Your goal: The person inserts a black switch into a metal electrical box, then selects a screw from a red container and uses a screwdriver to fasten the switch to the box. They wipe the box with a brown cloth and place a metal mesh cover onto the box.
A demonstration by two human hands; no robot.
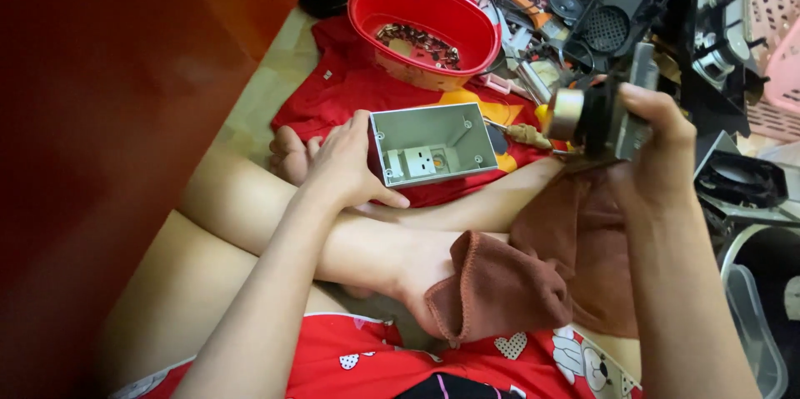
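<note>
Your left hand (343, 167) grips the open grey plastic box (433, 143) by its left wall, thumb along the lower edge, fingers wrapped behind; box cavity faces you, a small white fitting seated in its lower left corner, just right of your thumb tip. Your right hand (658, 145) is clenched round a dark metal part (607, 120) with a round silvery end (567, 113) jutting left of your fingers, held up level with the box and well apart from it. Below your right wrist a brown cloth (521, 278) drapes over your crossed legs. Past your left fingertips, a red oval tub (421, 24) with small metal bits sits on red fabric (350, 87). Beyond your right knuckles, a heap of black electronic parts and wires (608, 16); to their right, a black fan housing (742, 181)
</note>
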